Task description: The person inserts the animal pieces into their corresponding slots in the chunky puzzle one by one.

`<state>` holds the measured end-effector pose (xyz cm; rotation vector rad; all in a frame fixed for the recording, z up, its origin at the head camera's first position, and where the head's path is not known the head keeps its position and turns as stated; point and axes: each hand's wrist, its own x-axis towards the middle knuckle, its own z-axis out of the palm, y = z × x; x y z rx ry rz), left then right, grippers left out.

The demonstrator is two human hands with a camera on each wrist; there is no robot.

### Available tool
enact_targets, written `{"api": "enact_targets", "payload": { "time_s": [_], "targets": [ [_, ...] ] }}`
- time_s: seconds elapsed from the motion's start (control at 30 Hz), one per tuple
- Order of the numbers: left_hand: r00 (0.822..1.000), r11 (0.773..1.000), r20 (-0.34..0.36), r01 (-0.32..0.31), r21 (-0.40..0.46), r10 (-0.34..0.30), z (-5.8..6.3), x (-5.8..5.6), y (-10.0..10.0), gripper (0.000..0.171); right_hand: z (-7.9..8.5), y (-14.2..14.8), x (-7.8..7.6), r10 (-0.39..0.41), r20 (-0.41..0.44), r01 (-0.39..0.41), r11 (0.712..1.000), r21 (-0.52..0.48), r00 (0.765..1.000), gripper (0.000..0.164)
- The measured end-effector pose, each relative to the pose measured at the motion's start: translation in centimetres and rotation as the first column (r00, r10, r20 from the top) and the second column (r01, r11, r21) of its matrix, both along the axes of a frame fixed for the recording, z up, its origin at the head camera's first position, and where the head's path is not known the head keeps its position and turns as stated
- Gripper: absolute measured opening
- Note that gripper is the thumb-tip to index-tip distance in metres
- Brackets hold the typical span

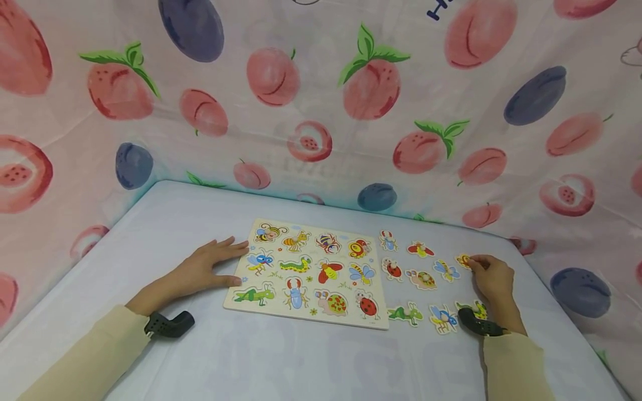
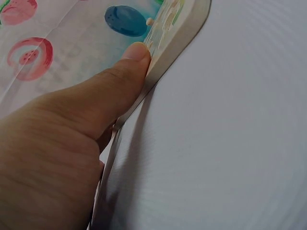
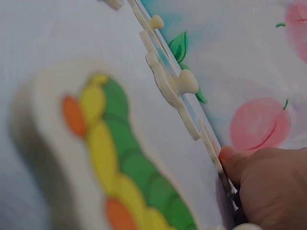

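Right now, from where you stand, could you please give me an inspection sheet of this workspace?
Surface: white table, faint marks toward the near side.
Job's things: picture board on the table; loose bug-shaped pieces to its right, the caterpillar partly hidden by the right wrist's black device.
Clutter: nothing seen.
Grips: left grip touches the board's left edge; right grip pinches a small red-and-yellow piece.
Cables: nothing seen.
Surroundings: fruit-print cloth behind and at both sides.
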<state>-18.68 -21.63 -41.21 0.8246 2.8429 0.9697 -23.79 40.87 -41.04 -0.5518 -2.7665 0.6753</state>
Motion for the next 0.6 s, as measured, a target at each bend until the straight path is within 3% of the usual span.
{"api": "enact_targets", "payload": {
  "time_s": [0.3, 0.6],
  "targets": [
    [1.0, 1.0, 0.005, 0.0, 0.002, 0.0, 0.0, 0.1, 0.1, 0.078, 0.2, 0.1, -0.1, 0.009, 0.012, -0.009, 1.0, -0.012, 1.0, 0.036],
    [1.0, 1.0, -0.002, 0.003, -0.004, -0.003, 0.1, 0.0, 0.0, 0.077, 1.5, -0.7, -0.4, 0.077, -0.045, -0.077, 0.997, 0.004, 0.996, 0.037]
  ]
}}
